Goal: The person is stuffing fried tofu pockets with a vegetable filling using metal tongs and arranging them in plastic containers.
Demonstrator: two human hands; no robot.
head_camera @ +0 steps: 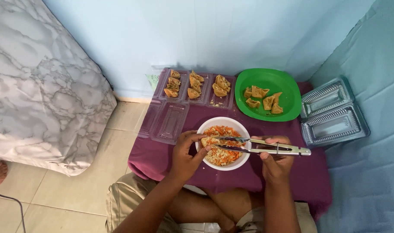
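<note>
Seated at a low table draped in a purple cloth, I pinch a piece of fried tofu in my left hand over the rim of a white bowl of shredded carrot and cabbage filling, while my right hand grips metal tongs whose narrow tips reach the tofu. Beyond the bowl, a green plate holds more tofu pieces, a clear plastic tray is filled with others, and empty clear containers lie to my right.
</note>
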